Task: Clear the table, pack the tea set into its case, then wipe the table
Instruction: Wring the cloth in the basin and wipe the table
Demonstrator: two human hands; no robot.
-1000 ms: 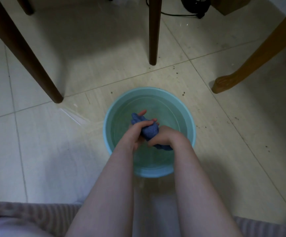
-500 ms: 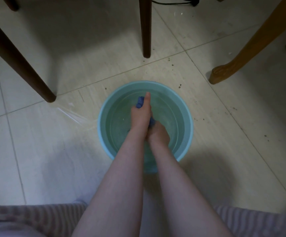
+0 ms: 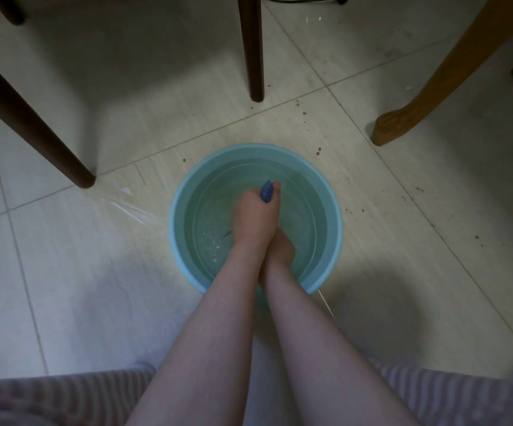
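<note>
**Q:** Where the forearms rise from the striped garment (image 3: 64, 395) at the bottom edge, which hand comes first?

**A:** Right hand (image 3: 281, 250): the nearer one, low over the basin (image 3: 175, 216) at frame centre. Its fingers are hidden beneath the left wrist, so its grasp cannot be told. Left hand (image 3: 255, 213): just beyond, overlapping it, fist curled round the cloth (image 3: 266, 192).

**Q:** And where does the cloth lie?

**A:** Over the water (image 3: 212, 222), near the basin's middle. Only a blue tip shows, poking from the far side of the left fist toward the top of the frame. The long axis appears to run near to far, along the line of the two hands. A wringing twist would probably turn about that line.

**Q:** Beyond the basin?

**A:** Crumbs (image 3: 318, 152) on the floor (image 3: 95, 272). Dark legs (image 3: 34, 127) at upper left and top centre. Pale leg (image 3: 433, 72) at upper right.
</note>
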